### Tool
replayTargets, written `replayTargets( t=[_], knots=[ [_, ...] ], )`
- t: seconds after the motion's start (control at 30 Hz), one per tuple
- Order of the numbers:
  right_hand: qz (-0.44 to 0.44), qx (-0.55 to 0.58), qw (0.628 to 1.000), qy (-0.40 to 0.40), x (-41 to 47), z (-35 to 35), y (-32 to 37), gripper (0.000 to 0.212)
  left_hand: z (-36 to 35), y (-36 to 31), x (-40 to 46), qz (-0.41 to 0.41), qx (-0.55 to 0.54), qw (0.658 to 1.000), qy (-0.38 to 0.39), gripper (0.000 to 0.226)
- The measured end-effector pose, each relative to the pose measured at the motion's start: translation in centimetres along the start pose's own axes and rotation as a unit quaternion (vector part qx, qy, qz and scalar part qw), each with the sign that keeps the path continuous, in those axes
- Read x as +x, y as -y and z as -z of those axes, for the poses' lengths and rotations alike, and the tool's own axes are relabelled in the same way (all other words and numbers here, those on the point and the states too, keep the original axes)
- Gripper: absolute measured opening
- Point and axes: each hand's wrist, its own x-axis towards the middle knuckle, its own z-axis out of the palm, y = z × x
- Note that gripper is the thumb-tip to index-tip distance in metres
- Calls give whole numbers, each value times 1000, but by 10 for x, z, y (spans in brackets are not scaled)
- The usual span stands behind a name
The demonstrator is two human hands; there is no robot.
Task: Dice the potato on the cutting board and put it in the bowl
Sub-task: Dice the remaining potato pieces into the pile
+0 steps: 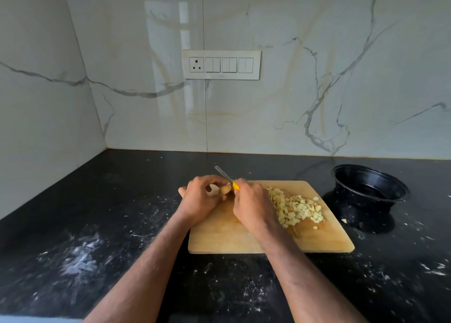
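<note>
My left hand (205,195) pinches the last potato piece (225,189) at the cutting board's (231,239) far-left corner; right hand (249,200) grips the knife (225,175), blade pointing away, dice (297,209) heaped right, toward the bowl (366,188).

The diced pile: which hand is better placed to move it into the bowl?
Probably the right hand. The pile lies just right of it, with the bowl further right. The left hand holds the potato piece on the far side.
</note>
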Motion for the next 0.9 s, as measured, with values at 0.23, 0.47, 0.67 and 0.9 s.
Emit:
replayTargets(
  t=[0.23, 0.47, 0.67, 0.9],
  knots=[
    [24, 28, 999, 6, -8, 7, -1, 29, 12, -7, -22, -15, -46, 994, 103, 49],
    [2, 40, 997, -71, -66, 37, -7, 19, 8, -4, -22, -16, 37, 996, 82, 30],
    [-30, 73, 996, -31, -84, 42, -10, 32, 1, -7, -21, -2, 90, 995, 39, 22],
    [-27, 64, 997, -40, -85, 42, -11, 34, 8, -3, -19, 23, 60, 995, 74, 11]
  ],
)
